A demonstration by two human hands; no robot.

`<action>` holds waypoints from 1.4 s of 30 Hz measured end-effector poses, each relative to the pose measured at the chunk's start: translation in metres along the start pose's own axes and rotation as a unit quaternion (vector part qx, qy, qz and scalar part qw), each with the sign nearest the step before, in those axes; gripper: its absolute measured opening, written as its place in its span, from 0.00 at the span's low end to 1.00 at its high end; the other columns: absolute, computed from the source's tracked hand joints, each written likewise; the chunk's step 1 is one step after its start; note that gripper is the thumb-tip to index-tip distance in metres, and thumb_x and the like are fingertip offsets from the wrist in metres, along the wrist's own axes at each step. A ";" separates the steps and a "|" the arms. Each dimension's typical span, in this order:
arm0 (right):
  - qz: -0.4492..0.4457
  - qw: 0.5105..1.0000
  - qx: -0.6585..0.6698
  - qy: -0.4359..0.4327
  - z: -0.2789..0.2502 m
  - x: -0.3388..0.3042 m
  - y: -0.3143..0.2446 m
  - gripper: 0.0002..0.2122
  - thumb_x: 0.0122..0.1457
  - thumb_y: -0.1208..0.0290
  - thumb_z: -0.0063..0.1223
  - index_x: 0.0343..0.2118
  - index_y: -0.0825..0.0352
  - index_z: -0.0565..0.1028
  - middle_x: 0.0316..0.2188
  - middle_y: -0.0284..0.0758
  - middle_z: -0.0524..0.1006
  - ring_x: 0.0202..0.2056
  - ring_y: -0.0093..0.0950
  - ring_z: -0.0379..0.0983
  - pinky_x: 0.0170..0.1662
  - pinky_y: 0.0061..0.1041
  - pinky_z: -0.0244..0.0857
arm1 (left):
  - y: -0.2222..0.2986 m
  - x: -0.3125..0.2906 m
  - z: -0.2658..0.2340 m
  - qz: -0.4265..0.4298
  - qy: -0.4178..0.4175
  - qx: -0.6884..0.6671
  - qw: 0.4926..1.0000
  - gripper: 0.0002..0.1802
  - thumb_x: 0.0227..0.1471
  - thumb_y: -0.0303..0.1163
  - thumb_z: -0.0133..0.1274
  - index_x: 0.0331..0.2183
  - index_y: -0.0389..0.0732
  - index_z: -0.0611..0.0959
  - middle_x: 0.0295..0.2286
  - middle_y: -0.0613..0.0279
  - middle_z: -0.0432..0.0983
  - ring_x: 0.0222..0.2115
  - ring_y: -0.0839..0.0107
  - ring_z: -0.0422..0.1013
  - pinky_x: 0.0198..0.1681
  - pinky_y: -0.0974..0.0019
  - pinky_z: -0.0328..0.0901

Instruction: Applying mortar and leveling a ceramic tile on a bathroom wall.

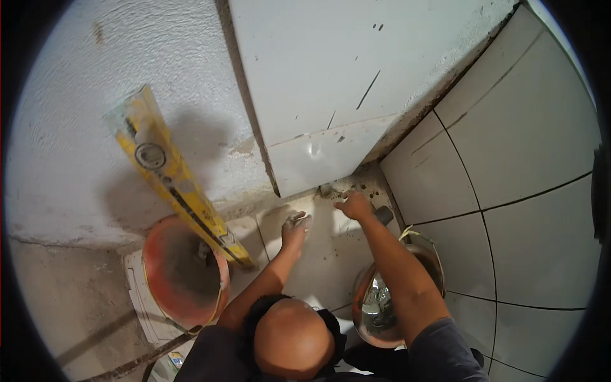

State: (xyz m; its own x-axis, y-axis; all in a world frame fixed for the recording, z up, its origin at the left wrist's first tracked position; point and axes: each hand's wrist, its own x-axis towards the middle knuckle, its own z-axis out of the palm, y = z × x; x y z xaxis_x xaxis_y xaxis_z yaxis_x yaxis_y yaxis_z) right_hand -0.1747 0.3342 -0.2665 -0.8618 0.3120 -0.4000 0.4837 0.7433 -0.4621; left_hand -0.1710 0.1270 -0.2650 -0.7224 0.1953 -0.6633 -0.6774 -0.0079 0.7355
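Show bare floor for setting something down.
Pale floor tile between the left forearm and the right bucket looks mostly bare. Crowded: around the right hand, by a dark cylinder, and at the yellow level and red bucket.

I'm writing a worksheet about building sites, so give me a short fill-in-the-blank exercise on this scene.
The spirit level is mostly ____ in colour.
The bucket beside it stands on the person's ____ side.
Of the left hand and right hand, the one nearer the tiled side wall is the ____.
On that wall, the joints look ____ rather than light.

Missing words: yellow; left; right; dark.
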 end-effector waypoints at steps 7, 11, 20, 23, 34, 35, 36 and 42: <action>0.059 0.995 0.056 0.062 0.062 0.022 -0.018 0.32 0.42 0.53 0.58 0.48 0.70 0.64 0.39 0.51 0.72 0.41 0.43 0.70 0.43 0.36 0.64 | -0.024 0.108 0.013 -0.049 -0.050 -0.164 0.984 0.29 0.49 0.37 0.53 0.51 0.40 0.64 0.48 0.65 0.66 0.49 0.68 0.63 0.49 0.58 0.56; 0.052 0.992 0.038 0.107 0.062 0.028 -0.034 0.26 0.43 0.55 0.57 0.39 0.72 0.67 0.34 0.52 0.73 0.36 0.45 0.71 0.40 0.38 0.65 | -0.035 0.120 0.021 0.010 0.021 -0.167 0.986 0.29 0.43 0.43 0.59 0.45 0.42 0.68 0.43 0.69 0.70 0.44 0.75 0.67 0.41 0.59 0.56; 0.075 0.996 -0.006 0.046 0.049 0.041 -0.027 0.22 0.43 0.56 0.55 0.34 0.72 0.72 0.29 0.49 0.75 0.35 0.44 0.72 0.39 0.37 0.66 | -0.049 0.135 0.020 0.057 0.061 -0.186 0.979 0.27 0.43 0.46 0.58 0.42 0.40 0.72 0.40 0.62 0.72 0.43 0.69 0.67 0.45 0.64 0.60; -0.005 0.985 -0.072 -0.159 0.038 0.022 -0.015 0.20 0.43 0.55 0.54 0.33 0.68 0.73 0.30 0.45 0.76 0.35 0.43 0.72 0.39 0.36 0.66 | -0.048 0.133 0.025 0.050 0.057 -0.186 0.980 0.28 0.45 0.48 0.56 0.44 0.40 0.70 0.41 0.61 0.71 0.44 0.68 0.67 0.48 0.64 0.58; 0.078 0.832 -0.396 -0.381 -0.064 -0.004 0.061 0.26 0.38 0.50 0.62 0.37 0.64 0.76 0.37 0.38 0.75 0.40 0.35 0.72 0.42 0.32 0.65 | -0.037 0.124 0.022 0.048 0.067 -0.202 0.976 0.27 0.47 0.45 0.55 0.45 0.43 0.69 0.44 0.58 0.69 0.46 0.65 0.66 0.51 0.59 0.56; 0.157 0.822 -0.369 -0.403 -0.056 -0.004 0.081 0.27 0.38 0.48 0.61 0.39 0.63 0.75 0.40 0.39 0.74 0.41 0.33 0.72 0.44 0.32 0.64 | -0.036 0.123 0.027 0.040 0.074 -0.206 0.975 0.26 0.47 0.45 0.55 0.45 0.43 0.69 0.43 0.59 0.69 0.45 0.65 0.67 0.50 0.60 0.56; 0.232 0.807 -0.338 -0.425 -0.046 -0.005 0.098 0.28 0.38 0.47 0.60 0.41 0.62 0.75 0.43 0.39 0.73 0.41 0.32 0.71 0.45 0.31 0.63 | -0.037 0.121 0.028 0.043 0.076 -0.209 0.974 0.26 0.47 0.45 0.55 0.45 0.43 0.69 0.43 0.59 0.69 0.45 0.65 0.67 0.50 0.60 0.56; 0.298 0.786 -0.239 -0.486 -0.017 0.005 0.146 0.26 0.43 0.50 0.57 0.44 0.60 0.73 0.46 0.35 0.70 0.41 0.28 0.69 0.43 0.30 0.64 | -0.044 0.125 0.022 0.023 0.071 -0.230 0.970 0.22 0.49 0.43 0.53 0.44 0.44 0.70 0.42 0.66 0.70 0.44 0.69 0.67 0.46 0.65 0.59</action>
State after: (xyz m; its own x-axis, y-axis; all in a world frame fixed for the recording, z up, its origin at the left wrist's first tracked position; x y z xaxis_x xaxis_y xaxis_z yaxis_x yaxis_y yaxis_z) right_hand -0.1114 0.4541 -0.3227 0.1324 0.2625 -0.9558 0.4440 0.8464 0.2940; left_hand -0.2287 0.1733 -0.3769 -0.7437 0.0482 -0.6668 -0.6099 -0.4573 0.6472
